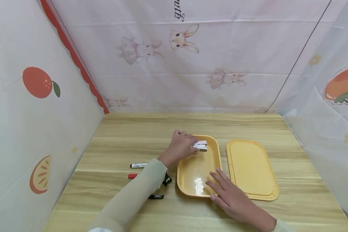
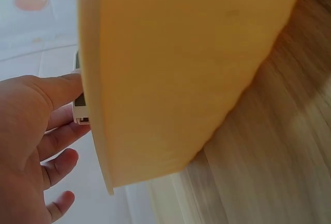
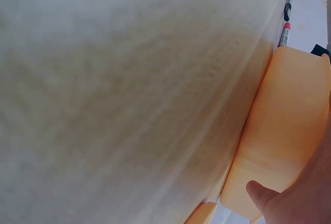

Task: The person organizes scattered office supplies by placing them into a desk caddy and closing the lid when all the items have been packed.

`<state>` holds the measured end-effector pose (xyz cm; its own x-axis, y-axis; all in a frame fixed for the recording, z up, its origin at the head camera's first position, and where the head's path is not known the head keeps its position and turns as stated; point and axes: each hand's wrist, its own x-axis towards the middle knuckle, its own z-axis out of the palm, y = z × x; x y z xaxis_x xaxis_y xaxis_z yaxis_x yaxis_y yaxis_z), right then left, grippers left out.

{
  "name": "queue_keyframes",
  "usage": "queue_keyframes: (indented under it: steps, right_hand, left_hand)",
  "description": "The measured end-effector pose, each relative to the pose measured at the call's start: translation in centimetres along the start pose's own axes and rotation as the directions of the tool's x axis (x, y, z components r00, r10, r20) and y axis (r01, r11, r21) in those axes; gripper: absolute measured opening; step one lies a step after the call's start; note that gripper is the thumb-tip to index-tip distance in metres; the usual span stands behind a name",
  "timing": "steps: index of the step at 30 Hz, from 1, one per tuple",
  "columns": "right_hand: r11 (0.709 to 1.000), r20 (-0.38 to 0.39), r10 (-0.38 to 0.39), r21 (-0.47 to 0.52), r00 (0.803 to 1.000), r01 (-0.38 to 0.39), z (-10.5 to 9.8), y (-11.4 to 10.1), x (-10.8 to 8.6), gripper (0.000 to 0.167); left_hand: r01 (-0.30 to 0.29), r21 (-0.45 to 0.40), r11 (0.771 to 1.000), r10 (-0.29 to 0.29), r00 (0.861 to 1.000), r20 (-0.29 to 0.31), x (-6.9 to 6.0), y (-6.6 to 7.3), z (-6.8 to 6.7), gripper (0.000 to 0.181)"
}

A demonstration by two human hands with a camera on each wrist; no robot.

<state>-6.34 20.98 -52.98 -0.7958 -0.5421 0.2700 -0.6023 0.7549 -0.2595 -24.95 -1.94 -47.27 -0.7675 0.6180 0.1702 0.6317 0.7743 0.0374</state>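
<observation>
My left hand [image 1: 181, 146] pinches a small white stapler [image 1: 201, 146] over the far left part of a yellow plastic bin [image 1: 191, 174]. In the left wrist view, thumb and fingers hold the stapler [image 2: 80, 114] just past the bin's rim, which hides part of it. My right hand [image 1: 233, 198] rests by the bin's near right corner with its fingers spread, holding nothing. The right wrist view shows its thumb beside the bin's outer wall [image 3: 274, 125].
A yellow lid [image 1: 250, 169] lies flat to the right of the bin. Left of it are a black-capped white marker [image 1: 138, 165], a red-capped marker [image 1: 132, 176], a black item with yellow marks [image 1: 167, 179] and another black item [image 1: 156, 197], partly hidden by the left sleeve.
</observation>
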Motion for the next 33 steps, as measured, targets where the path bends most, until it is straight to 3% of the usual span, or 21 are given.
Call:
queue_keyframes:
  steps: [13,22,33]
  right_hand:
    - [1.0,-0.012,0.0,-0.02,1.0,0.0,0.0,-0.2,0.0,0.045]
    - [1.0,-0.003,-0.001,-0.019,1.0,0.001,0.1,-0.3,0.0,0.045]
    - [0.999,0.013,0.018,-0.05,1.0,-0.018,-0.1,-0.3,0.0,0.045]
  left_hand:
    - [0.016,0.002,1.0,-0.016,0.998,0.057,1.5,1.8,0.4,0.039]
    - [0.004,-0.012,1.0,-0.003,0.997,0.073,1.6,1.7,0.1,0.032]
    - [0.001,-0.032,0.999,0.003,0.993,0.115,3.0,1.9,-0.3,0.029]
